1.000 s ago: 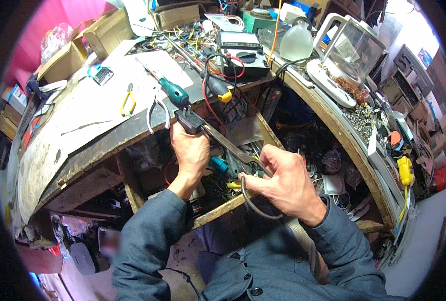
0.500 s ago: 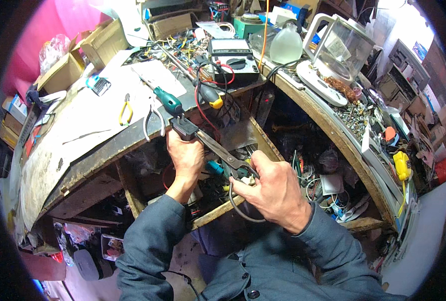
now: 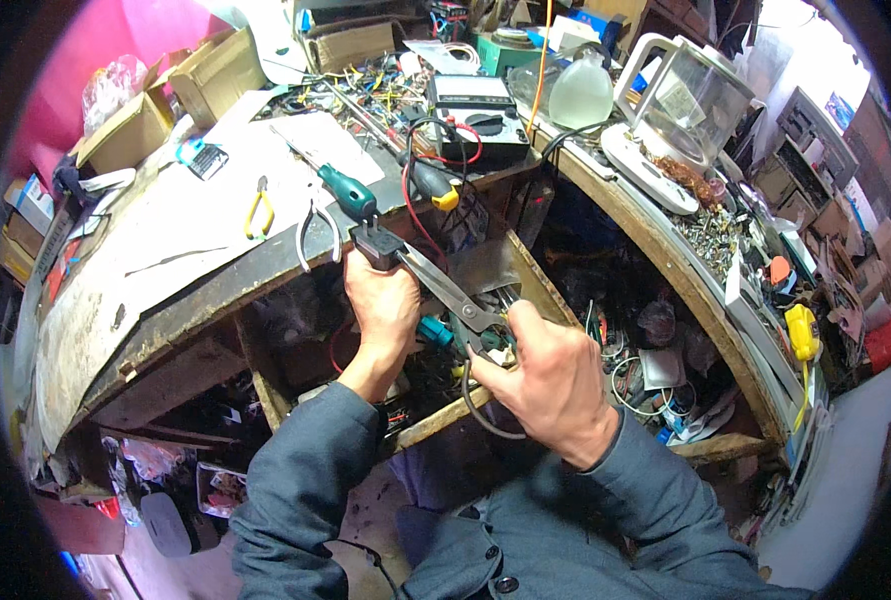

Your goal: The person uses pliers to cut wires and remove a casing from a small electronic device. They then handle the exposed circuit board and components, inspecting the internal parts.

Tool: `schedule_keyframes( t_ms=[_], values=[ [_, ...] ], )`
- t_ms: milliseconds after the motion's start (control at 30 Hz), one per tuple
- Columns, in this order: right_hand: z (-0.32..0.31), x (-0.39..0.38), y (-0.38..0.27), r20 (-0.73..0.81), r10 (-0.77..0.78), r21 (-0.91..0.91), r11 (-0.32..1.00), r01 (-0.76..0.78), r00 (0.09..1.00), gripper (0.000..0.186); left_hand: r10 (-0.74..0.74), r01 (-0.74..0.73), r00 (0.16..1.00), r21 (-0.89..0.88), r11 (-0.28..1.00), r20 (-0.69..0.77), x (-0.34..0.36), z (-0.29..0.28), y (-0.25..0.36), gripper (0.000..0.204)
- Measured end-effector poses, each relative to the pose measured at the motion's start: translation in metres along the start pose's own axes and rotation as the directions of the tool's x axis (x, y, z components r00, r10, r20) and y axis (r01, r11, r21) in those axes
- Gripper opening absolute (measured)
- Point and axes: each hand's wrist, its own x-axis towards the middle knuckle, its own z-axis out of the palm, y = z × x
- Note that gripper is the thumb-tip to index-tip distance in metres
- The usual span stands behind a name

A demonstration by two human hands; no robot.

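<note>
As the left hand (image 3: 383, 305) grips a plug (image 3: 376, 246), the right hand (image 3: 557, 378) holds scissors (image 3: 453, 294) spread wider than before.

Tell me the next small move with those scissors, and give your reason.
Probably a gentle twist of the scissors by the right hand: their tips reach the side of the black plug, which the left hand grips below its pins. Whether the tips sit inside it is too small to tell.
</note>
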Motion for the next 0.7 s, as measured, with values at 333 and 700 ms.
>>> schedule_keyframes(
  t_ms=[333, 700],
  values=[
    [-0.001, 0.001, -0.003, 0.004, 0.011, -0.042, 0.999, -0.011, 1.0, 0.04, -0.049, 0.052, 0.998, -0.067, 0.996, 0.049, -0.005, 0.004, 0.02, 0.012],
    [-0.016, 0.014, 0.0, 0.083, 0.127, 0.174, 0.975, -0.14, 0.988, 0.04, 0.056, -0.055, 0.998, 0.072, 0.996, -0.011, 0.003, 0.004, 0.004, 0.011]
  ],
)
